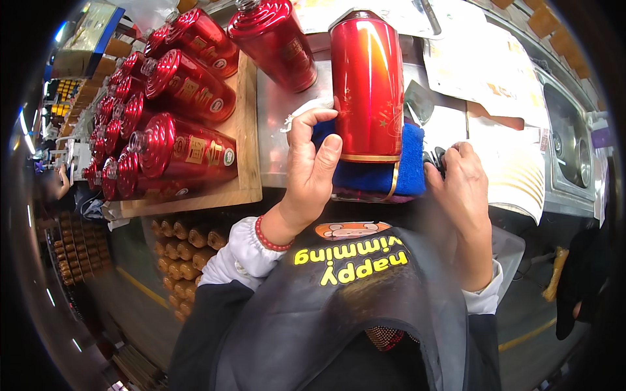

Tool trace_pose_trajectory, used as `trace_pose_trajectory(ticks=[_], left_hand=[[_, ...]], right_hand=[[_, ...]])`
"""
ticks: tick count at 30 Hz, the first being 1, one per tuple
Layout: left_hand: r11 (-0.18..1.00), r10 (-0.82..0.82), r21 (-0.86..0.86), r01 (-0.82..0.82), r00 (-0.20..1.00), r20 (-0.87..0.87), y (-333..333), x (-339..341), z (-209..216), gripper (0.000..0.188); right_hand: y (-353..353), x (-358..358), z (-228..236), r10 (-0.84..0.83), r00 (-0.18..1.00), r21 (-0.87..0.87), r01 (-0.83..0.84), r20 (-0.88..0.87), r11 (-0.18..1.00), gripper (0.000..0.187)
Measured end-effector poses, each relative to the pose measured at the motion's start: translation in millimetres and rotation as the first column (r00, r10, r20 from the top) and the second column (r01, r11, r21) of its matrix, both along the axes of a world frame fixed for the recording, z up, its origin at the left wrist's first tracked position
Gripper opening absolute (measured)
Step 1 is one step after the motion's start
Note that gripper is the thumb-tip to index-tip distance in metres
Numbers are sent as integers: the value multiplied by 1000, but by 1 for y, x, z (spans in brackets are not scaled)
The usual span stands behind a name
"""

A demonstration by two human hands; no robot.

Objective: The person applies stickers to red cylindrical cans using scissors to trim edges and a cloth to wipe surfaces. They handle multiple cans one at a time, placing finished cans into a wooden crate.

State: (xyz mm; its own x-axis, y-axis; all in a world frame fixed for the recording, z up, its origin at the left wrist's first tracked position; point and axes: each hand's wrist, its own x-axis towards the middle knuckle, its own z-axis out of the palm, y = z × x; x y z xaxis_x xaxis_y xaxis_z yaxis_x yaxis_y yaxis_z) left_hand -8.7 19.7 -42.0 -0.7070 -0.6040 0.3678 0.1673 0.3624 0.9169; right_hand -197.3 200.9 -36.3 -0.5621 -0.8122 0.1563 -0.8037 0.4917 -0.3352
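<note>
A glossy red bottle point(368, 85) with gold stars and a gold rim lies on a folded blue cloth point(412, 159), its rim end towards me. At its left side is my left hand point(310, 153), the bent index fingertip against the bottle and the thumb held apart; the other fingers are mostly hidden. A strip of white material point(317, 104) shows just beyond that hand. Right of the cloth, my right hand point(460, 179) has its fingers closed on a small black object point(437, 158), mostly covered, whose kind I cannot make out. A grey triangular piece point(419, 103) lies beyond it.
Several red bottles with ridged tops point(189, 146) stand on a wooden board point(250, 130) at the left. Another red bottle point(277, 45) stands behind. Printed sheets point(489, 72) and a metal tray point(566, 130) lie at right. Amber bottles point(182, 251) are stacked below the table.
</note>
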Motion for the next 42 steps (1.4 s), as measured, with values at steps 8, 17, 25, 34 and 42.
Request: trace_pose_trajectory(ticks=[8, 17, 25, 34, 42], left_hand=[[995, 95, 16, -95, 995, -9, 3, -4, 1, 32], [995, 98, 15, -98, 995, -10, 2, -3, 0, 35], [996, 86, -8, -86, 996, 11, 3, -6, -2, 50], [994, 92, -62, -87, 992, 89, 3, -7, 5, 63], [994, 64, -92, -59, 996, 57, 1, -9, 4, 66]], right_hand=[[-2, -1, -3, -2, 1000, 22, 1, 26, 1000, 28], [-3, -1, -4, -6, 999, 16, 5, 45, 1000, 29], [-2, -1, -5, -8, 1000, 12, 8, 30, 1000, 27], [-3, -1, -7, -20, 999, 7, 20, 30, 1000, 31], [-3, 0, -6, -39, 998, -3, 39, 47, 999, 31]])
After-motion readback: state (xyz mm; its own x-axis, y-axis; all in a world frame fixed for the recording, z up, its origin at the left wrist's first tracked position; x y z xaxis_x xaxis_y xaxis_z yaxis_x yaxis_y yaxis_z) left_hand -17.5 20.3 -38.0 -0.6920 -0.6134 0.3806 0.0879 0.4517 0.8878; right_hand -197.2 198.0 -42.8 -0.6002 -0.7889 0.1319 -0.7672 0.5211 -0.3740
